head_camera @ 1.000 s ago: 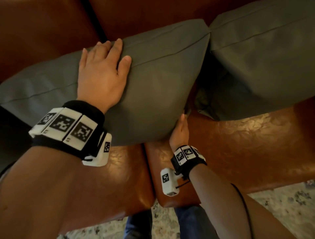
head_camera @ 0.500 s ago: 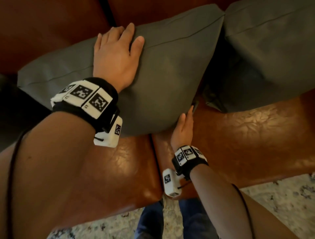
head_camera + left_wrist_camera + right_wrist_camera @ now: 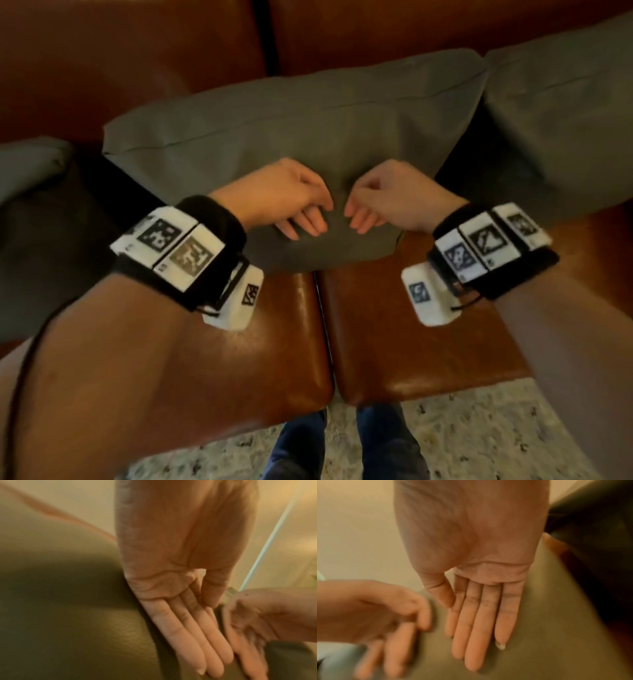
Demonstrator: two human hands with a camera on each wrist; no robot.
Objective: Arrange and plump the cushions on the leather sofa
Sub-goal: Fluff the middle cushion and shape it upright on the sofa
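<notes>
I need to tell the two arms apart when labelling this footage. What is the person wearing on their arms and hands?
Both hands, left hand and right hand, are bare, with no gloves or sleeves. Each wrist carries a black band topped by white blocks printed with black square marker codes, plus a white camera unit hanging below. A thin black cable runs along the left forearm.

Dim warm light — motion blur, soft focus

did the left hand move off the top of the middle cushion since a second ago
Yes. The left hand has come down from the top seam of the middle cushion to its lower front face, fingers straight, beside the right hand.
</notes>
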